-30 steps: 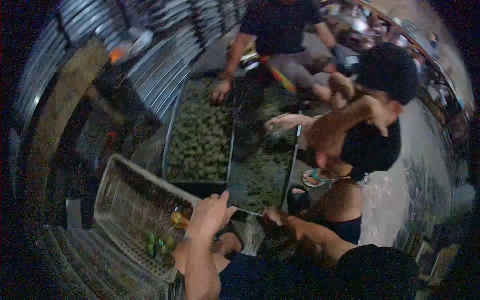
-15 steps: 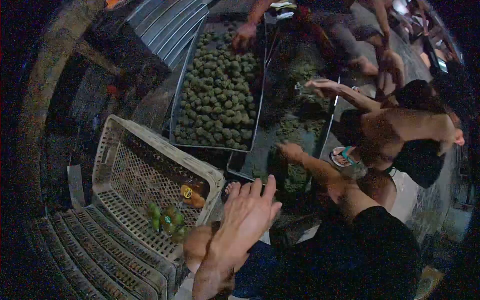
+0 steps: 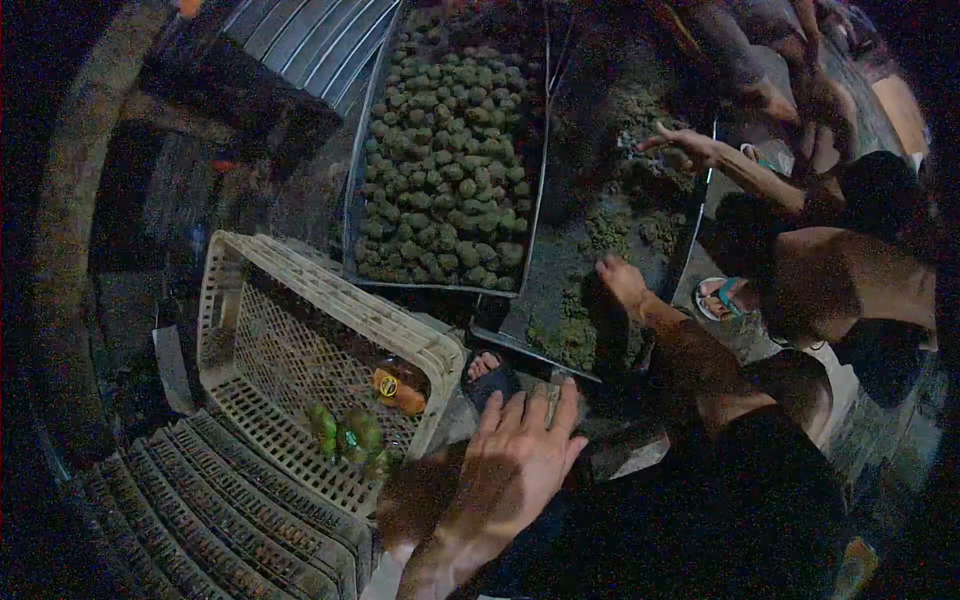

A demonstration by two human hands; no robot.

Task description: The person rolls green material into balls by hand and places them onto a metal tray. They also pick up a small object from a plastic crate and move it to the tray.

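Observation:
Fingers spread, my left hand point(image 3: 520, 455) is held palm down in front of the crate and the tray's near corner, with nothing in it. My right hand point(image 3: 625, 285) reaches over a dark tray point(image 3: 515, 320), its fingers curled beside crumbly green material point(image 3: 570, 335). Shadow hides what those fingers hold, if anything. Left of this tray stands a metal-rimmed tray point(image 3: 440, 287) filled with several rough greenish balls point(image 3: 450, 170).
A beige plastic crate point(image 3: 330, 290) holds green fruit point(image 3: 358, 435) and an orange-brown package point(image 3: 400, 390). Stacked crates point(image 3: 220, 500) stand at lower left, corrugated metal point(image 3: 310, 45) at upper left. Another person's hand point(image 3: 685, 145) is over the dark tray; more people's limbs are at upper right.
The view has shifted, with trays and crate appearing further right. Another person's hand over the balls is no longer clearly visible. My left hand remains spread; my right hand stays over the dark tray.

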